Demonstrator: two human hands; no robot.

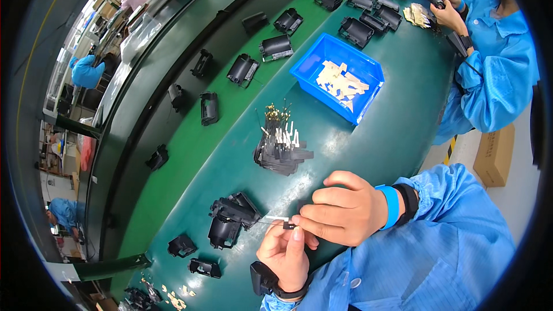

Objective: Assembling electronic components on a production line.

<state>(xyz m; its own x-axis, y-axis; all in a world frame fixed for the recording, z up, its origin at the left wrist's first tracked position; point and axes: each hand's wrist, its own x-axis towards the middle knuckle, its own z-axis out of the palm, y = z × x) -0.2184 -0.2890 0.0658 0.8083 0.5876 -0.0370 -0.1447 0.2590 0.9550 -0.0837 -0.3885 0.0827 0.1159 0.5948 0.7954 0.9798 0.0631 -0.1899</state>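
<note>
My left hand [286,255] pinches a small flat black piece [288,226] with a thin black cable and a white strip on it. Against the same piece press the fingertips of my right hand [344,210], which wears a blue wristband. Just beyond my hands, a stack of black plastic housings [226,219] rests on the green bench. Farther off lies a bundle of thin black cables [282,144] with gold-coloured tips, white tags and flat black ends. Two loose black housings, one of them an open frame [204,268], sit left of my left hand.
A blue bin [368,101] holds cream-coloured paper pieces. Black housings [242,70] dot the green conveyor belt [173,167] along the bench. At the far right a co-worker in a blue smock [495,57] handles a black part. A cardboard box [494,154] stands beyond my right arm.
</note>
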